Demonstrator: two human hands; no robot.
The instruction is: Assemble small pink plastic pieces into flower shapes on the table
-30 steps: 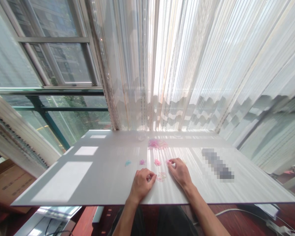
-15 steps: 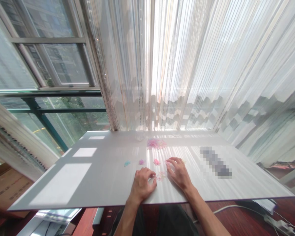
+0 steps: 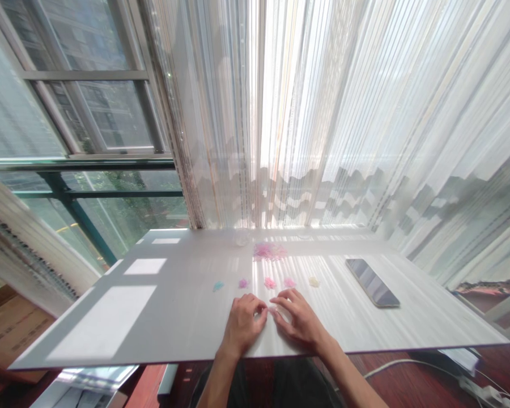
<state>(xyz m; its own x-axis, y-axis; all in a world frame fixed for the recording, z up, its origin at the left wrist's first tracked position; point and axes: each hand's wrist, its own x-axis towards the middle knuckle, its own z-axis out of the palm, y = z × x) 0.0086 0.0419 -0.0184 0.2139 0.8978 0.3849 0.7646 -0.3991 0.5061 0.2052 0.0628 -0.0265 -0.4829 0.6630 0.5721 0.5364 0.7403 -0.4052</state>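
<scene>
My left hand rests on the white table, thumb and forefinger pinched together; what they hold, if anything, is too small to make out. Facing it, my right hand is curved with thumb and forefinger a little apart, its fingertips close to the left ones. A few pale pink thin pieces lie between the hands, mostly hidden by the fingers. Beyond the hands runs a row of small piles: a teal pile, a purple pile, a coral pile, a pink pile and a pale yellow pile.
A larger mixed pink and purple pile lies farther back, with a clear round container to its left. A phone lies on the right. Sheer curtains hang behind the table; a cardboard box stands at left.
My right hand has moved left and nearer to me, from beside the pink pile to my left hand's fingertips. The pink and yellow piles are now uncovered. My left hand has barely moved.
</scene>
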